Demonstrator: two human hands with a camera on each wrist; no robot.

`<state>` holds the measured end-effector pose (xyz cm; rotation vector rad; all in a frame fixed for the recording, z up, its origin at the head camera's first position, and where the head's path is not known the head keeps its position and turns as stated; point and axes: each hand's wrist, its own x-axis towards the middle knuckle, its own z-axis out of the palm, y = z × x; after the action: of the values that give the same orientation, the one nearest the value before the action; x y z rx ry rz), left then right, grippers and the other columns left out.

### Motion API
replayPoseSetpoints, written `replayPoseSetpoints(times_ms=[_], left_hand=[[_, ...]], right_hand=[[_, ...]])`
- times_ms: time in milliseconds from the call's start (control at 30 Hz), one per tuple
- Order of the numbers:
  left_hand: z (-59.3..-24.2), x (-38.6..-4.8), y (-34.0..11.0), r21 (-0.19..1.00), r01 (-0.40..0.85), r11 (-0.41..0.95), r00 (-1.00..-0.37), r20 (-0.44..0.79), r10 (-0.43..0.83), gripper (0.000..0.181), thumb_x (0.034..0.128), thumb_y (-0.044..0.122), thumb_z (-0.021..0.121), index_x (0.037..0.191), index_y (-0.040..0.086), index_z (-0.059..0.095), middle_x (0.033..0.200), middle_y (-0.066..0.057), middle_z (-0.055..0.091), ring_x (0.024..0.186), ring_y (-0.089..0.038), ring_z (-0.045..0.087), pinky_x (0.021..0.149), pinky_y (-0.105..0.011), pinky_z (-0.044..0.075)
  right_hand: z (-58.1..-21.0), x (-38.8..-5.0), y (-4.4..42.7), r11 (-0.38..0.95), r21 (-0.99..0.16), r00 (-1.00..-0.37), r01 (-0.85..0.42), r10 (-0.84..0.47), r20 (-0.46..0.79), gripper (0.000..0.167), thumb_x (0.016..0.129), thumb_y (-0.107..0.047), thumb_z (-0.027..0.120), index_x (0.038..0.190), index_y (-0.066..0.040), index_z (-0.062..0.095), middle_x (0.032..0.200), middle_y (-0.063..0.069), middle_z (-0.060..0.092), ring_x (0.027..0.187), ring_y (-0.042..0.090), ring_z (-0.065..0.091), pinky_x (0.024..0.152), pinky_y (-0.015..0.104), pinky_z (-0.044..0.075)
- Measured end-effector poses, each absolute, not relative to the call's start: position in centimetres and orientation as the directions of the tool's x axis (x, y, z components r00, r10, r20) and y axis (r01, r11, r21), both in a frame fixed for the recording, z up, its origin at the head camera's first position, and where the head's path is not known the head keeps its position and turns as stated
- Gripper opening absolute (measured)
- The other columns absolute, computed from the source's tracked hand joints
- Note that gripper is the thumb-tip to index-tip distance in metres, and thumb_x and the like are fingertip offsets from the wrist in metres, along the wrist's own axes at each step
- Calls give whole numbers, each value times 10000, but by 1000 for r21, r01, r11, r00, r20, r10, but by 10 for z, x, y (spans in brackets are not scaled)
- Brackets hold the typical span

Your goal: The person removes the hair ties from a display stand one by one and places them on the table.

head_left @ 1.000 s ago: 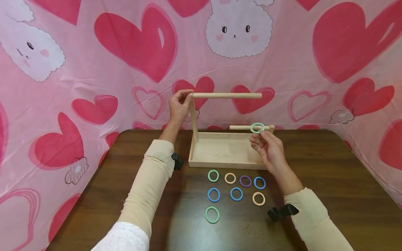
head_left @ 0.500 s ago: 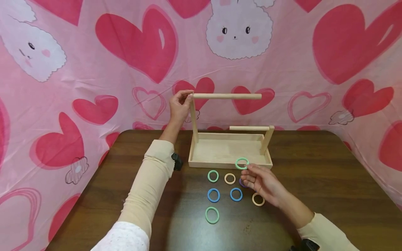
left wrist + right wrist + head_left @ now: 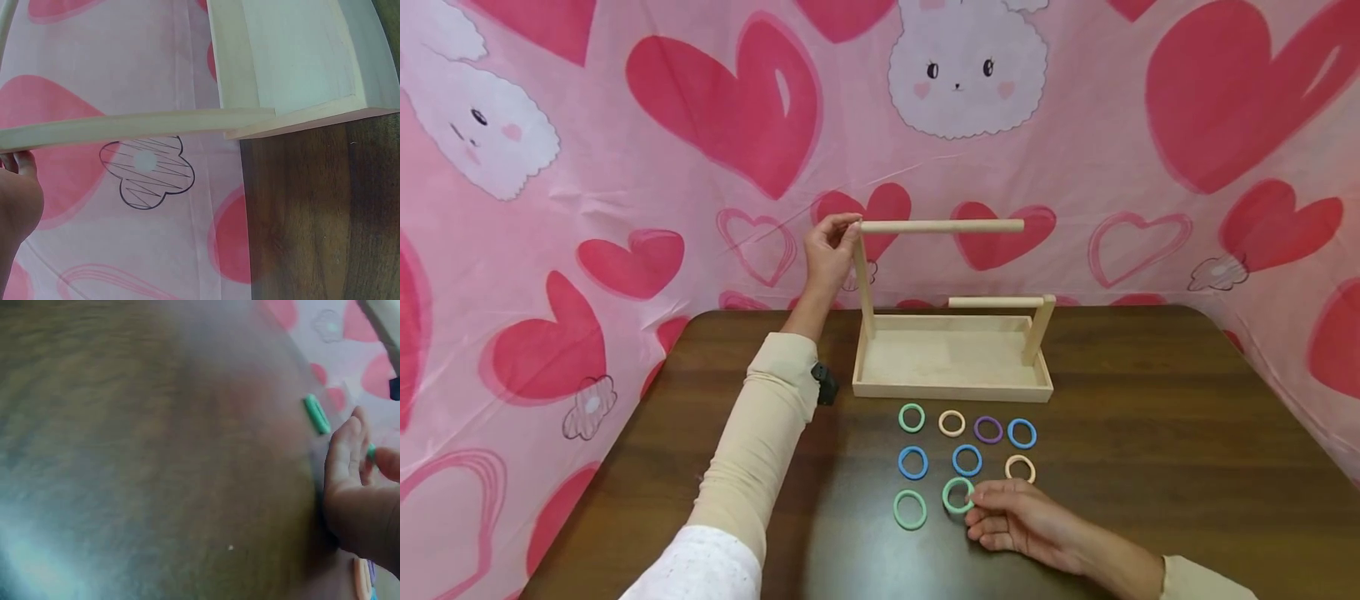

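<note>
My right hand [image 3: 1030, 525] pinches a green ring [image 3: 957, 495] by its right edge, low over the table front; in the right wrist view only a bit of that ring shows between the fingers. My left hand [image 3: 830, 260] grips the top of the tall left post [image 3: 863, 287] of a wooden stand. From that post a long bar [image 3: 942, 226] runs right, its far end free. A shorter post [image 3: 1039, 332] at the right bears a short bar [image 3: 996, 302] pointing left. Both posts rise from a shallow wooden tray [image 3: 955, 392].
In front of the tray lie a green ring [image 3: 912, 406], a beige ring [image 3: 952, 412], a purple ring [image 3: 977, 433] and a blue ring [image 3: 1022, 422]. Closer in are more blue rings, another beige ring [image 3: 1020, 457] and another green ring [image 3: 910, 492]. Pink patterned cloth [image 3: 760, 167] hangs behind.
My right hand has brought the green ring from beside the short bar down toward the table's front, near the other rings. My left hand stays at the tall post.
</note>
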<state>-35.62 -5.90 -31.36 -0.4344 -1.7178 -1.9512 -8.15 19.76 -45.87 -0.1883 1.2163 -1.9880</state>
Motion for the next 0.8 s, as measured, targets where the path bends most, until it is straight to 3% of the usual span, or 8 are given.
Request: replayPoseSetpoints(times_ms=[200,433,533,633,700,800], left_hand=[[-315,-356,-62,814,575,-77,-813,559,-160,183,926,-98,644,1084,-189,656,843,137,696,795,33,626,773,-117,536],[-310,-354,-66,825,562,-55,-820,547,-168,187,931,-69,655,1089,-169,673,841,130,684,796,17,615,766,-123,532],[-309,-354,-67,840,541,-37,-833,529,-159,197,942,-60,645,1112,-154,677,890,12,715,815,13,612,781,-125,531],[-311,-348,-67,855,518,7,-848,515,-128,225,969,-54,606,1171,-126,675,1068,-176,734,911,-26,638,829,-121,527],[-315,-341,-68,859,511,34,-853,512,-98,269,992,-64,554,1237,-97,661,1215,-246,699,1026,-101,665,879,-125,519],[-327,-322,-73,861,502,79,-860,507,-64,321,985,-103,510,1273,-78,648,1291,-277,665,1184,-260,678,906,-162,533]], right_hand=[[-462,-75,196,-53,-853,-696,519,-606,-386,102,1015,-153,537,988,-129,632,838,-67,742,774,23,736,698,163,582],[-461,-77,190,137,-913,-786,383,-470,-400,211,1001,-119,550,1062,71,618,743,-13,721,637,30,705,577,173,570],[-460,-78,192,186,-934,-824,306,-440,-358,260,999,-96,548,1093,142,596,728,19,715,598,32,689,549,181,564],[-460,-76,196,190,-947,-838,258,-443,-318,331,1004,-93,549,1155,202,550,740,38,712,595,28,685,542,181,561],[-460,-74,201,168,-953,-831,250,-468,-301,413,1014,-104,547,1228,243,483,770,43,714,615,31,693,556,187,567],[-456,-71,212,147,-966,-813,213,-522,-259,497,1035,-121,530,1331,253,392,858,67,722,696,53,718,615,220,593]])
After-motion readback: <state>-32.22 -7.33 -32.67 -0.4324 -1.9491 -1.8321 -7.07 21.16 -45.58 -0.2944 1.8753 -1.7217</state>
